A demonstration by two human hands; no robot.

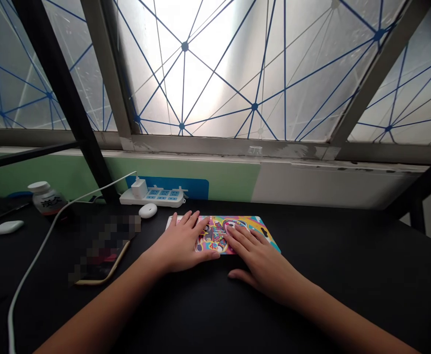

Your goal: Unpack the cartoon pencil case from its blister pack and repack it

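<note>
My left hand (180, 243) lies flat on the left part of a colourful printed flat board (213, 233), perhaps a mat or a large card, with its fingers spread. My right hand (254, 258) rests palm down on the board's right part, its fingertips near the cartoon print. The right thumb sits lower down, off the board on the black desk (348, 275). Neither hand grips the board. Together they hide most of its surface.
A pixel-blurred phone (102, 248) lies left of my hands. Behind stand a white power strip (152, 196), a white round case (148, 210) and a labelled white-capped bottle (46, 197). A white cable (34, 265) runs along the left. Window frames rise beyond the desk.
</note>
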